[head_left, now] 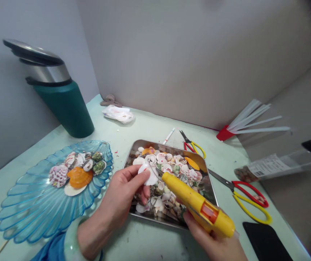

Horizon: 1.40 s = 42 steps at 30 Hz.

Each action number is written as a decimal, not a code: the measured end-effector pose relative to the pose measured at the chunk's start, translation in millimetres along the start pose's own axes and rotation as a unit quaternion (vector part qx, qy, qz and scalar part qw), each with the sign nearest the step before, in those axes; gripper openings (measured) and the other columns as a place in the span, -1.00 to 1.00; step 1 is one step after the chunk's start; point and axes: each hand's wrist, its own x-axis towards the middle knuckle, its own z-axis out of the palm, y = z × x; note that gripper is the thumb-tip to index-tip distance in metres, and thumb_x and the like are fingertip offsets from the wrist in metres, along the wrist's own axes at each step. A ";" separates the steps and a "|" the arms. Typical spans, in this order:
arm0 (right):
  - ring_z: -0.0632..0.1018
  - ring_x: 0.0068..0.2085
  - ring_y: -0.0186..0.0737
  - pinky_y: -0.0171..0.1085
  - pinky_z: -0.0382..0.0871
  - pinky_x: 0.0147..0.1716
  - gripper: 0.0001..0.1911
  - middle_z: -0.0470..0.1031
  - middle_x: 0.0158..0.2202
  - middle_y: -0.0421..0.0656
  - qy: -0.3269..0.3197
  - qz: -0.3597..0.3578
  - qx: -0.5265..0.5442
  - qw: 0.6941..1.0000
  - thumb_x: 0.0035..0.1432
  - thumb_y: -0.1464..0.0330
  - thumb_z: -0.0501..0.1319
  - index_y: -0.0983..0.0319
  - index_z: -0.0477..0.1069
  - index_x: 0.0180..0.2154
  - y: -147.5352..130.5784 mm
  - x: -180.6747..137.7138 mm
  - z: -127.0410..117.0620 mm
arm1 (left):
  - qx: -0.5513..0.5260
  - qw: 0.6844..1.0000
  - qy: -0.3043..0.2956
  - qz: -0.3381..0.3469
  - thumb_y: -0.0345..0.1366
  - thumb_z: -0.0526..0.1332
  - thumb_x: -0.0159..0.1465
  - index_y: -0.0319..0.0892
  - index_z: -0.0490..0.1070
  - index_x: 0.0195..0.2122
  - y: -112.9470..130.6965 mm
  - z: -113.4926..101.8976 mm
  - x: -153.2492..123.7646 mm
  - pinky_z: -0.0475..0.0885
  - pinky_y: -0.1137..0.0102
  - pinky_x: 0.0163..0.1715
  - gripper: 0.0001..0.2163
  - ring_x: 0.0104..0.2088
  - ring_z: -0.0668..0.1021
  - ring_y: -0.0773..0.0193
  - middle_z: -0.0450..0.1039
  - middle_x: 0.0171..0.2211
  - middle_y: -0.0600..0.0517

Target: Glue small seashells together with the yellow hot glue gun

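Pinched between the thumb and fingers of my left hand (125, 192) is a white seashell (151, 175), held above a metal tray (212, 185). My right hand (206, 232) grips a yellow hot glue gun (193, 199), its nozzle pointing at the shell from the right. Whether the nozzle touches the shell I cannot tell. Many mixed shells (166, 208) fill the tray below both hands. To the left, a blue shell-shaped dish (36, 203) bears an orange scallop shell (79, 177), a purple-and-white shell (58, 176) and several smaller ones.
A green tumbler (65, 105) stands behind the dish. Small scissors (192, 144) and a white pen (168, 136) lie beyond the tray. At right are large scissors (249, 195), a black flat object (265, 241), a clear bag (266, 166) and a red cup (225, 133) of glue sticks (253, 116).
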 end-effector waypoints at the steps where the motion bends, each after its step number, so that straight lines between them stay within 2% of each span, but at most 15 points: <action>1: 0.58 -0.51 -0.12 -0.28 0.51 -0.53 -0.85 0.59 -0.50 -0.19 0.002 0.001 -0.005 1.000 -0.02 0.28 0.24 0.17 0.54 -0.40 0.4 -0.3 0.0 | 0.007 1.000 -0.005 0.001 -0.16 0.28 0.17 -0.25 0.43 -0.45 -0.1 0.0 0.1 0.22 0.56 -0.66 -0.77 -0.73 0.34 0.47 0.36 -0.73 0.13; 6: 0.58 -0.52 -0.14 -0.30 0.50 -0.54 -0.87 0.59 -0.52 -0.21 0.002 0.003 0.002 1.000 -0.03 0.30 0.23 0.16 0.55 -0.42 -0.7 -0.1 0.3 | 0.032 0.999 -0.022 -0.009 -0.16 0.26 0.18 -0.25 0.40 -0.48 0.0 0.0 1.3 0.19 0.56 -0.68 -0.76 -0.74 0.34 0.47 0.36 -0.72 0.13; 12: 0.57 -0.55 -0.17 -0.32 0.50 -0.57 -0.90 0.57 -0.54 -0.22 -0.001 -0.011 0.034 0.999 -0.01 0.32 0.24 0.15 0.54 -0.44 -1.5 1.0 1.3 | 0.040 0.999 -0.013 -0.010 -0.17 0.25 0.19 -0.24 0.38 -0.49 0.5 -0.1 0.9 0.18 0.57 -0.68 -0.76 -0.74 0.34 0.48 0.36 -0.72 0.13; 25: 0.54 -0.58 -0.19 -0.32 0.48 -0.60 -0.90 0.55 -0.58 -0.24 -0.015 -0.012 0.024 1.000 0.01 0.33 0.22 0.14 0.50 -0.49 -0.2 0.2 0.2 | 0.052 0.998 -0.015 -0.019 -0.14 0.27 0.16 -0.25 0.38 -0.51 1.2 0.8 0.8 0.20 0.58 -0.69 -0.74 -0.75 0.34 0.48 0.36 -0.73 0.12; 30: 0.59 -0.50 -0.14 -0.29 0.53 -0.49 -0.86 0.60 -0.48 -0.21 0.011 -0.027 0.026 0.999 -0.01 0.32 0.24 0.13 0.55 -0.36 1.5 -0.2 2.2 | 0.073 0.997 -0.009 -0.020 -0.14 0.27 0.15 -0.25 0.41 -0.48 2.4 2.4 0.8 0.22 0.57 -0.69 -0.74 -0.74 0.34 0.47 0.36 -0.73 0.12; 38: 0.57 -0.53 -0.17 -0.32 0.47 -0.54 -0.89 0.57 -0.53 -0.22 -0.030 -0.037 0.035 0.998 0.02 0.36 0.21 0.13 0.53 -0.41 -0.8 1.6 2.3 | 0.088 0.996 -0.012 -0.020 -0.13 0.27 0.14 -0.25 0.40 -0.48 1.0 1.6 -0.9 0.24 0.57 -0.69 -0.74 -0.73 0.34 0.46 0.36 -0.74 0.12; 42: 0.56 -0.55 -0.20 -0.33 0.45 -0.55 -0.89 0.55 -0.54 -0.24 -0.023 -0.050 0.040 0.998 0.03 0.38 0.20 0.12 0.51 -0.42 -0.3 1.6 2.9 | 0.085 0.996 -0.014 -0.024 -0.11 0.28 0.12 -0.25 0.39 -0.49 0.7 1.0 1.5 0.23 0.57 -0.70 -0.73 -0.74 0.34 0.47 0.36 -0.74 0.12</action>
